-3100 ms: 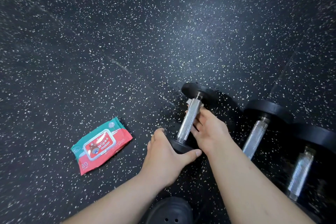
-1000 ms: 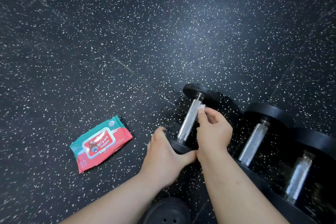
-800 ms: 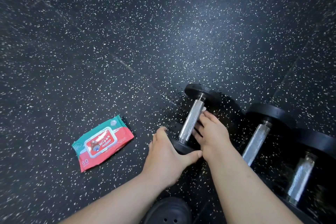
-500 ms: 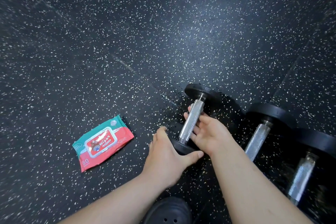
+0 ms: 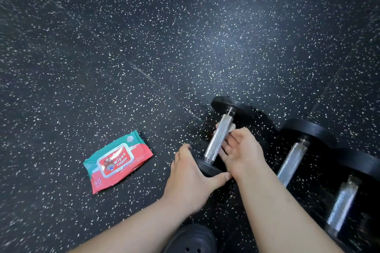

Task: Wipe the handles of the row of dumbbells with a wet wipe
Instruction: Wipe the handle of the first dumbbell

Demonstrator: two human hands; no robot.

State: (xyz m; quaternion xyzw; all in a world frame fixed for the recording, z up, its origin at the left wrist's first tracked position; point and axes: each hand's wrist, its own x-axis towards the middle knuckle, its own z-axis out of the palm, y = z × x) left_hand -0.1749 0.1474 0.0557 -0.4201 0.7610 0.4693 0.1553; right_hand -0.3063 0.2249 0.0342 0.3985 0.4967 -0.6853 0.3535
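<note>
Premises: a gym weights area. The floor [image 5: 185,26] is black rubber matting flecked with white, laid in large tiles. One seam [image 5: 144,74] runs up and left of the grip, and a further seam [image 5: 324,90] lies up and right of it. The gripped dumbbell [image 5: 218,141], held by the right hand [image 5: 242,150], has round black heads and a knurled steel handle. A second dumbbell [image 5: 292,160] and a third dumbbell [image 5: 341,205] of matching pattern lie side by side to the right of the grip, on the matting.

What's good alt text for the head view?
Right hand holds a wet wipe against the handle of the leftmost dumbbell while the left hand grips its near weight. Two more dumbbells lie right; a wipes pack lies left.
</note>
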